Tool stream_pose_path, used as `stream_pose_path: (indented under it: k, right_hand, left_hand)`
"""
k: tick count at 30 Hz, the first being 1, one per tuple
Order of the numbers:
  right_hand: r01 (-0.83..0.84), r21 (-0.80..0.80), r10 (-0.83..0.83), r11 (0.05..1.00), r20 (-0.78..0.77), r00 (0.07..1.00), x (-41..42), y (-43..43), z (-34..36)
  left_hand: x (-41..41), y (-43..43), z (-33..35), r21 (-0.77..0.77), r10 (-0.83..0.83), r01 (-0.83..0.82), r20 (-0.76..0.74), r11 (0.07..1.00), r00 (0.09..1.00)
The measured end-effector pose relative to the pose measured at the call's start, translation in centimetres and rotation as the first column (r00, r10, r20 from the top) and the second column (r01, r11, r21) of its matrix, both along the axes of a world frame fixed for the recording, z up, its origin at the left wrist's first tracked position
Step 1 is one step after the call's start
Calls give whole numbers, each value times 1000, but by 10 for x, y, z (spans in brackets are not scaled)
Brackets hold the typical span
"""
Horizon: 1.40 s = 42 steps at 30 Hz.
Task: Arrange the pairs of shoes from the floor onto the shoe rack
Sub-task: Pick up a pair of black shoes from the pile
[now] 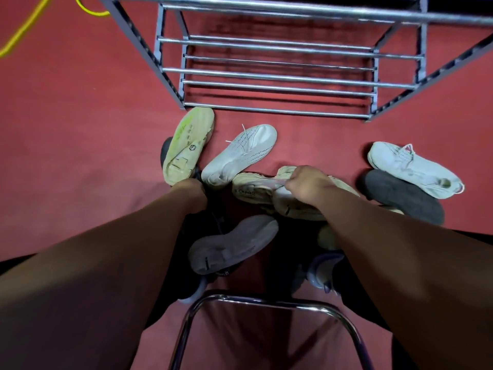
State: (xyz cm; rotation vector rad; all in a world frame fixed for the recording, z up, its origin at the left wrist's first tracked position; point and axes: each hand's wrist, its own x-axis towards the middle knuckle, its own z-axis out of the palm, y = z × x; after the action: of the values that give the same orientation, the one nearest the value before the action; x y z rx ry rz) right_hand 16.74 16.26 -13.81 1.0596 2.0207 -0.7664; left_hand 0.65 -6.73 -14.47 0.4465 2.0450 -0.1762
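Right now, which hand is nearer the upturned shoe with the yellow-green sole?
Left. The left hand is right at the heel end of the upturned shoe, fingers out of sight; the right hand is farther right, gripping a beige sneaker.

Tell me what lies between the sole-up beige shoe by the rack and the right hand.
In the head view, a white sneaker lies between the sole-up beige shoe and the right hand, which grips another beige shoe.
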Motion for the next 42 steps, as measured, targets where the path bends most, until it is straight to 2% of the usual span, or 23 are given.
stream_pose_path:
  k: [2,6,9,11,14,17,23,25,28,31,33,34,36,38,40,42]
  right_hand:
    - [-7,-22,7,1000,-17,1000,-3,-5,5]
    - [38,-68,-43,997,-79,996,-6,-12,15]
    - [121,-162,-150,979,-180,972,-11,-19,19]
    - [184,-245,-243,952,-239,940,-14,-26,22]
    - [241,-390,-354,889,-251,901,-15,-34,22]
    - [316,-456,-443,832,-205,872,-11,-35,25]
    - [441,-493,-560,750,-118,820,-4,-22,14]
    - [430,-537,-576,726,-133,806,-9,-25,13]
    - [314,-605,-507,732,-175,844,-23,-35,17]
    - [281,-562,-455,778,-194,869,-33,-46,16]
    - [295,-498,-453,815,-231,861,-32,-46,15]
    - [311,-467,-455,828,-236,859,-30,-43,16]
    - [362,-464,-472,808,-141,870,-19,-33,17]
    - [415,-522,-447,745,72,892,-1,-22,21]
    - [368,-512,-307,776,202,930,22,-12,28]
    - [283,-450,-186,847,248,951,45,-2,35]
  left_hand:
    - [-3,-1,7,46,2,-6,66,999,998]
    - [-11,-1,29,173,141,-166,148,971,979]
    - [-29,7,46,259,359,-416,238,872,902]
    - [-44,15,59,316,432,-510,287,800,855]
    - [-57,24,75,393,532,-635,347,666,773]
    - [-62,25,77,448,640,-735,375,508,671]
    - [-51,15,63,491,871,-865,377,101,316]
    - [-49,12,60,484,884,-874,398,23,244]
    - [-52,10,57,467,828,-881,523,-78,204]
    - [-56,13,54,439,761,-881,628,-175,162]
    - [-56,16,54,439,801,-887,577,-140,159]
    - [-56,15,54,466,852,-881,491,-79,183]
    - [-50,12,50,545,931,-831,237,111,279]
    - [-39,12,49,591,912,-735,-3,332,409]
    - [-27,23,51,606,862,-673,-40,423,506]
    - [-15,41,47,585,789,-634,-17,506,614]
